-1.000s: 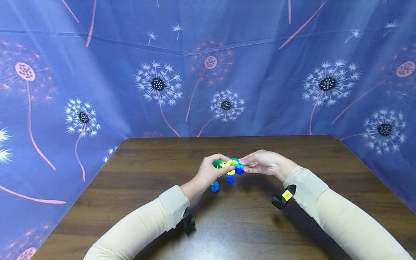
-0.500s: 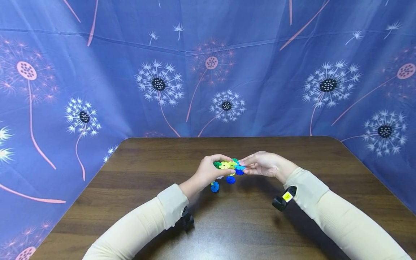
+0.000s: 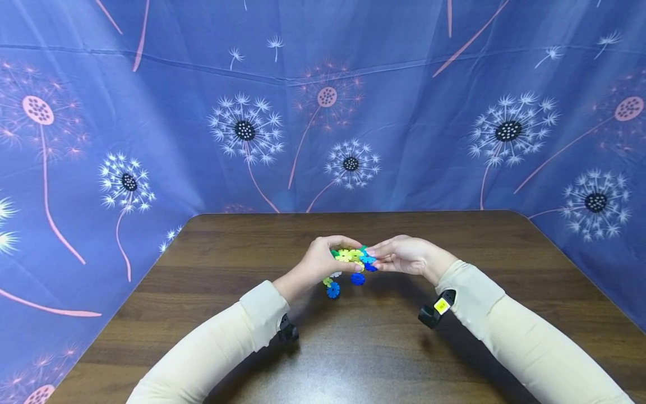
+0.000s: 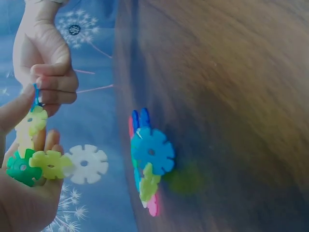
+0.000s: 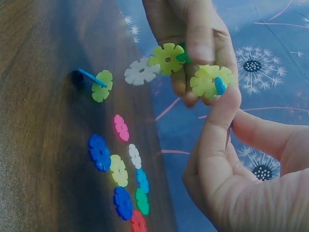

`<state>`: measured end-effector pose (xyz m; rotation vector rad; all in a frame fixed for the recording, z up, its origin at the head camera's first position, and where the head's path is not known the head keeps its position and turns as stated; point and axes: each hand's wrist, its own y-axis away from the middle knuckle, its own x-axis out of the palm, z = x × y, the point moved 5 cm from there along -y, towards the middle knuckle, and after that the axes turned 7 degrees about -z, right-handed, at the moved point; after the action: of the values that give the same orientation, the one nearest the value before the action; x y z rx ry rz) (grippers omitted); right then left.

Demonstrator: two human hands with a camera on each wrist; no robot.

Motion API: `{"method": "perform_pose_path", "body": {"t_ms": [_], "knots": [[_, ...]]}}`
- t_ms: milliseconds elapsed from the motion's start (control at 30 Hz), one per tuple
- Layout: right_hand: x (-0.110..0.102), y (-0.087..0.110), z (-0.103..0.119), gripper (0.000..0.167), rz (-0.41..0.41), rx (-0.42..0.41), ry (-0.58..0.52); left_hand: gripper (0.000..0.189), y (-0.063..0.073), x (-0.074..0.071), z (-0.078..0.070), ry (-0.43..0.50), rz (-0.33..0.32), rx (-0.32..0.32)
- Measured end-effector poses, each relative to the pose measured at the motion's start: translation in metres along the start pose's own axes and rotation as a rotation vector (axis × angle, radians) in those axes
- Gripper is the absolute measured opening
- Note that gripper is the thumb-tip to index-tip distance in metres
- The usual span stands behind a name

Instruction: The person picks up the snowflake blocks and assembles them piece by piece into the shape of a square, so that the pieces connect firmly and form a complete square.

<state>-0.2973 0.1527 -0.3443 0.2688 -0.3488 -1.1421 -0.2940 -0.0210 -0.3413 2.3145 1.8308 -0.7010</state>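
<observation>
- While both hands keep their grips, the chain of joined discs has edged slightly left above the table (image 3: 383, 348), its green disc (image 4: 23, 167) now more hidden in the head view.
- So small a shift suggests work at a joint rather than a setting-down; whether discs are being pushed together or pulled apart (the fingertips cover the spot) cannot be told.
- The left hand (image 3: 319, 261) curls thumb and fingers about the chain, holding the green disc and a yellow-green disc (image 4: 50, 165), while a white disc (image 4: 88, 164) juts out beyond.
- The right hand (image 3: 411, 258) pinches a light blue disc (image 3: 367, 260) at the edge of a yellow disc (image 4: 34, 118).
- The chain lies between the hands, held off the table, where other discs, a pink disc (image 5: 121, 127) and a red disc (image 5: 138, 221) among them, rest below.
</observation>
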Motion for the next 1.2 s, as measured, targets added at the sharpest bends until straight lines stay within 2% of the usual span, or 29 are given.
{"method": "perform_pose_path", "body": {"t_ms": [333,700,833,1000,1200], "knots": [[0.007,-0.001,0.001,0.022,0.007,-0.010,-0.008,0.034,0.000,-0.003,0.000,-0.104,-0.125,0.028],[0.004,-0.002,0.003,0.024,0.001,-0.036,0.017,0.036,0.000,-0.005,0.000,-0.095,-0.145,0.055],[-0.003,-0.003,0.010,0.015,-0.068,-0.093,0.100,0.033,0.000,-0.008,0.002,-0.085,-0.141,0.037],[-0.017,-0.010,0.014,0.033,-0.191,-0.157,0.242,0.032,0.000,-0.011,0.003,-0.095,-0.140,0.035],[-0.030,-0.022,0.007,0.033,-0.269,-0.154,0.324,0.036,0.001,-0.013,0.004,-0.118,-0.152,0.022]]}}
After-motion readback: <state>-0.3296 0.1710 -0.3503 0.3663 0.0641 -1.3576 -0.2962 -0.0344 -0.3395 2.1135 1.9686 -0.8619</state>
